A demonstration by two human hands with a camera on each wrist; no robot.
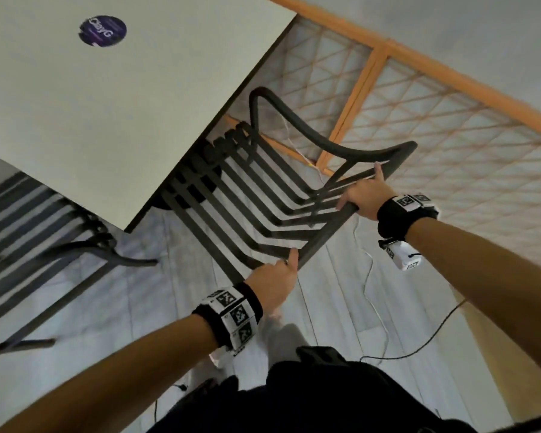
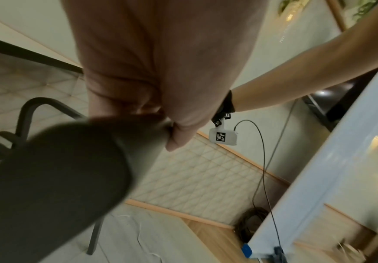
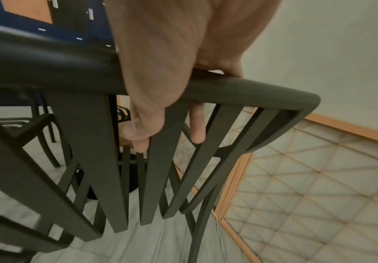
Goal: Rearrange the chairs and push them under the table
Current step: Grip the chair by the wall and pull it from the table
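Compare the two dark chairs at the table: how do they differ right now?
The near chair is gripped at its top rail by the left hand and the right hand; the far chair is touched by no hand. The near chair's seat front reaches under the table; the far chair stands beside the table's corner. Both are dark, slatted armchairs.

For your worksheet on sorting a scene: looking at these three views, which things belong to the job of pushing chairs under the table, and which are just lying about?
Belong to the job:
- dark slatted chair, top rail gripped by the left hand and the right hand
- white table
- second chair at the table's other side

Just lying about:
- purple sticker on the tabletop
- black cable on the floor
- lattice panel by the wall
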